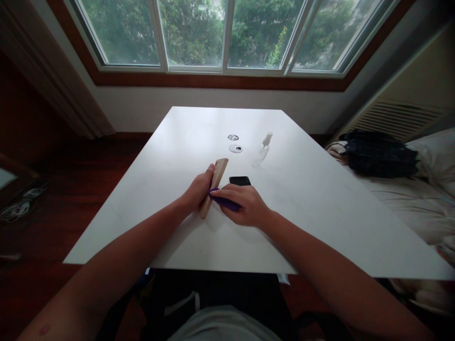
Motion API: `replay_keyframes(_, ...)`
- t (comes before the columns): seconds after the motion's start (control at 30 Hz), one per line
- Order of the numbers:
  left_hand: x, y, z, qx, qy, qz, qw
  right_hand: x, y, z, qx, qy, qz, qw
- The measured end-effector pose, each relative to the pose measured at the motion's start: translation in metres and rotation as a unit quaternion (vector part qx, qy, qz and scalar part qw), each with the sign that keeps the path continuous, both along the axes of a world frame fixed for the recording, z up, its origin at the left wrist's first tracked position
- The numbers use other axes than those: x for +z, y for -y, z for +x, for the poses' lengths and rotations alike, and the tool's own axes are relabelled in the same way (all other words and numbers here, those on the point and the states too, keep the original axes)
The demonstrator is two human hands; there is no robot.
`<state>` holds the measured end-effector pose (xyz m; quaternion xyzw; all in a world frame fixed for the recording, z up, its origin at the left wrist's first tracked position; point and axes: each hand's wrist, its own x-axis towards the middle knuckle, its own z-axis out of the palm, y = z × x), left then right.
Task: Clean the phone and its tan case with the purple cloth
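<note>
My left hand (199,190) is closed around a flat, beige, phone-shaped slab (219,171), which stands tilted on its edge above the table. Small dark marks show near its upper end; I cannot make out its exact kind. My right hand (246,204) pinches a bunched purple cloth (227,202) and presses it against the slab's right-hand face. Just beyond my right hand lies a black flat object (240,181) with rounded corners, partly hidden by that hand. A clear spray bottle (263,150) stands farther back to the right.
The white table (313,213) has a round cable hole (235,148) and a second round disc (233,137) towards its back. A window (194,38) faces me. To the right, a dark bundle (380,154) lies on a bed (394,189). Cables (16,210) lie on the floor at left.
</note>
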<state>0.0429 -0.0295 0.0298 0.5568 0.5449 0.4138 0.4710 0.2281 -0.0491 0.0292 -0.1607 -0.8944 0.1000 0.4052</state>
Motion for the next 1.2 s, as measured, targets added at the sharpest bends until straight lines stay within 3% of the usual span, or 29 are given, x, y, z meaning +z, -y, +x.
replay_keyframes(0.33,-0.0006,-0.0023,-0.0002,0.007,0.009,-0.018,1.000,0.0042,0.0039,-0.0042,0.033,0.020,0.024,0.999)
replay_keyframes(0.5,-0.0045,-0.0026,-0.0019,0.006,0.023,0.003,1.000,0.0028,0.0038,-0.0038,-0.021,0.020,0.035,0.999)
replay_keyframes(0.73,-0.0071,-0.0022,-0.0004,0.006,0.030,0.007,1.000,0.0017,0.0009,-0.0013,-0.130,-0.056,-0.033,0.989)
replay_keyframes(0.87,-0.0037,-0.0004,0.0003,0.012,0.004,0.007,1.000,0.0007,-0.0019,0.0000,-0.157,-0.087,-0.055,0.982)
replay_keyframes(1.03,-0.0006,0.0013,0.0008,0.008,0.011,-0.002,1.000,0.0008,-0.0022,-0.0003,-0.130,-0.082,-0.056,0.987)
replay_keyframes(1.2,-0.0020,-0.0002,0.0002,0.001,0.032,-0.005,0.999,0.0002,-0.0022,0.0000,-0.061,-0.051,-0.040,0.996)
